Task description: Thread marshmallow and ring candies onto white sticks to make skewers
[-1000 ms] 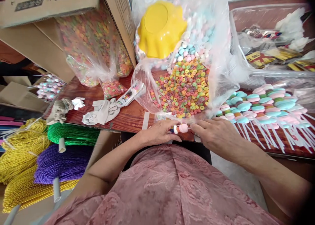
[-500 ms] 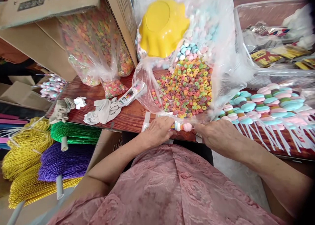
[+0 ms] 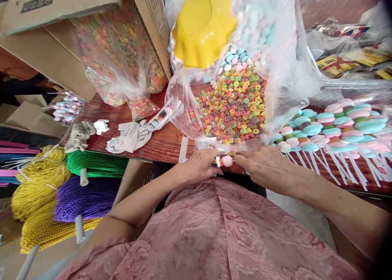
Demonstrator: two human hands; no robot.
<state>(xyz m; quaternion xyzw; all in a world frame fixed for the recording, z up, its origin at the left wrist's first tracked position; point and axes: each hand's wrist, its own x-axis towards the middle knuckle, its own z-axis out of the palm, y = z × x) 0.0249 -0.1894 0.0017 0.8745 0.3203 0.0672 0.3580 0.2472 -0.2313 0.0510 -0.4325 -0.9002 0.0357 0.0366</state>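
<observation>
Low at the table edge, my left hand (image 3: pixel 199 165) is closed around a small printed plastic sleeve, of which only a coloured bit shows by the fingertips. A candy skewer (image 3: pixel 226 161) with pink, white and orange pieces sticks out of that hand to the right. My right hand (image 3: pixel 268 167) is closed in a pinch at the skewer's right end; the stick itself is mostly hidden by the fingers. Just beyond both hands lies an open clear bag (image 3: pixel 180 88) with many ring gummies (image 3: pixel 234 104) spread on it. Flat printed sleeves (image 3: pixel 203 145) lie at its near edge.
Finished candy skewers (image 3: pixel 339 127) lie in a row at right, white sticks toward me. Behind are a yellow scalloped bowl (image 3: pixel 203 29), upside down, and a clear bin (image 3: pixel 309 39) of packets. Left: a cardboard box (image 3: pixel 156 31), a whitish glove (image 3: pixel 130 137) and cord bundles (image 3: pixel 85 198).
Less of the candy skewer shows between my hands, and its pieces have shifted left into the left hand's sleeve. My right hand has moved slightly left with it.
</observation>
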